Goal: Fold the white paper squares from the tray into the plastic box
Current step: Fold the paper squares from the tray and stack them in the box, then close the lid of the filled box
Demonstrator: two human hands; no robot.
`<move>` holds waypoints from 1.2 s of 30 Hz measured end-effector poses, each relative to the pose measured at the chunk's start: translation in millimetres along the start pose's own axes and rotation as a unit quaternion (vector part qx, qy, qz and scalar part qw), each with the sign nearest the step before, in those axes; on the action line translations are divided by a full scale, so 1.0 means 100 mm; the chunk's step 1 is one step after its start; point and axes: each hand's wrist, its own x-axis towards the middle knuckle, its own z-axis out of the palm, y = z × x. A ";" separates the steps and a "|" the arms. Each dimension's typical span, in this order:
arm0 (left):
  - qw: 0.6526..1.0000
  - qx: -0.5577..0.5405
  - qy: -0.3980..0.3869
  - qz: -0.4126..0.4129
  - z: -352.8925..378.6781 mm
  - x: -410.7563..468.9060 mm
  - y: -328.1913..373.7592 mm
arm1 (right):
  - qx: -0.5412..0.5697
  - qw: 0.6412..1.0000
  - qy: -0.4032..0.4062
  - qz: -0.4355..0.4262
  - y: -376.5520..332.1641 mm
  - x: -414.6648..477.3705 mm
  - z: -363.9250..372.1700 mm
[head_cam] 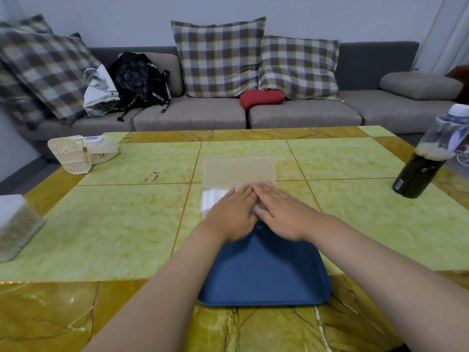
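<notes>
A clear plastic box [206, 199] lies at the table's middle, its lid [238, 171] standing up behind it. White folded paper [214, 198] fills the box's left part. My left hand [234, 212] and my right hand [281, 210] lie flat, side by side, palms down on the paper in the box, fingers stretched out. They cover most of the box. The blue tray [264, 273] sits just in front of the box, under my forearms, and no paper shows on it.
A dark bottle [429, 158] stands at the table's right edge. A cream plastic basket and container [76, 153] sit far left. A clear jar [15, 227] stands at the left edge. A grey sofa [190, 115] with cushions and bags lies behind the table.
</notes>
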 end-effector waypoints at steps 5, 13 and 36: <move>0.993 0.060 0.046 -0.091 -0.14 -0.17 -0.18 | -0.094 0.994 -0.043 0.044 0.06 -0.05 -0.02; 0.997 0.017 -0.027 -0.066 -0.07 -0.12 -0.22 | -0.075 0.996 -0.040 0.023 -0.03 0.00 0.04; 0.731 -0.603 0.179 -0.266 -0.44 -0.09 -0.54 | 0.383 0.892 0.210 0.115 0.45 0.15 -0.29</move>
